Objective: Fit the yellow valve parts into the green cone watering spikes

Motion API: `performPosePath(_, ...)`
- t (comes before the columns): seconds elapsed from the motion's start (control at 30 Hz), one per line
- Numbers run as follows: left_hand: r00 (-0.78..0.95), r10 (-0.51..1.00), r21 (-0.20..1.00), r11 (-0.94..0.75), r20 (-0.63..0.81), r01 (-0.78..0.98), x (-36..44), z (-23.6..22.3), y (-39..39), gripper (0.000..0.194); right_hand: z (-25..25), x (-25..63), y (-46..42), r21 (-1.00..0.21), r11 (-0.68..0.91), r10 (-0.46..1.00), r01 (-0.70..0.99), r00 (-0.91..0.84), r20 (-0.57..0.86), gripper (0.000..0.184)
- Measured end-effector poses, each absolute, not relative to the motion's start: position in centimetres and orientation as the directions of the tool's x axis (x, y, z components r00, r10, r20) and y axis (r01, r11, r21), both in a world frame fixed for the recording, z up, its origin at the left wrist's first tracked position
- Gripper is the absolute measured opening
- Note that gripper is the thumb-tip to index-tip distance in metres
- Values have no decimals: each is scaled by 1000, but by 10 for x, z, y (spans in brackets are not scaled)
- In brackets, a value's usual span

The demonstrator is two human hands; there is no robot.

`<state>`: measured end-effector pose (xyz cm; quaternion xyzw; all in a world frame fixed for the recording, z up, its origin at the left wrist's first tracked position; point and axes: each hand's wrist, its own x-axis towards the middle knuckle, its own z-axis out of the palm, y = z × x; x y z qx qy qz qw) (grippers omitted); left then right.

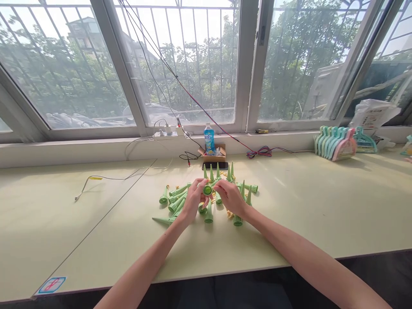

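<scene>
One green cone (pixel 207 190) is sitting in the left hand (pixel 194 195), raised above the middle of the bench (pixel 309 214), its round open end facing back toward the person. Its long axis seems to be running away from the viewer, so the body behind the rim is mostly hiding. The left fingers are gripping it around the side, from its left and from below, leaving the opening uncovered. The right hand (pixel 232 197) is hovering just to the right of that opening, its thumb and forefinger bunching together and pointing left at the rim. From those fingers the cone is lying directly to the left, at about the same height; whether they are touching the rim or pinching some small piece, I cannot tell. The left hand is being the nearer one, since it is carrying the cone.

Below the held cone, another cone (pixel 209 213) is resting with its wide end toward the person. More loose cones (pixel 164 199) are lying left of the left hand, while several upright cones (pixel 211 174) are pointing upward beyond both hands. Small yellow pieces (pixel 229 213) are scattering among them. Farther back, a phone (pixel 215 165) is lying before a small box (pixel 221 158) and a blue bottle (pixel 209 139).
</scene>
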<state>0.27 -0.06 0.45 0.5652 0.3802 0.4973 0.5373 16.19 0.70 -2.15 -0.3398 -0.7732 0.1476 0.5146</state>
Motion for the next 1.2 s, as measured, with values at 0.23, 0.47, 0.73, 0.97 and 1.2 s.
performPosePath(0.23,199,954,974,-225,224,-18,3,8,-6,37,-21,161,7,-626,683,719,376,-202,664,38)
performPosePath(0.47,243,917,944,-329,315,19,6,6,-8,42,-24,161,8,-659,642,753,391,-161,638,41)
performPosePath(0.73,241,864,852,-489,442,187,6,-1,-7,47,-21,160,8,-699,594,790,397,-123,601,45)
performPosePath(0.97,148,877,850,-479,456,221,6,-3,-2,43,-20,161,8,-713,590,788,378,-76,611,44)
performPosePath(1.2,146,950,957,-287,277,52,5,3,1,40,-21,163,9,-678,619,760,396,-85,645,41)
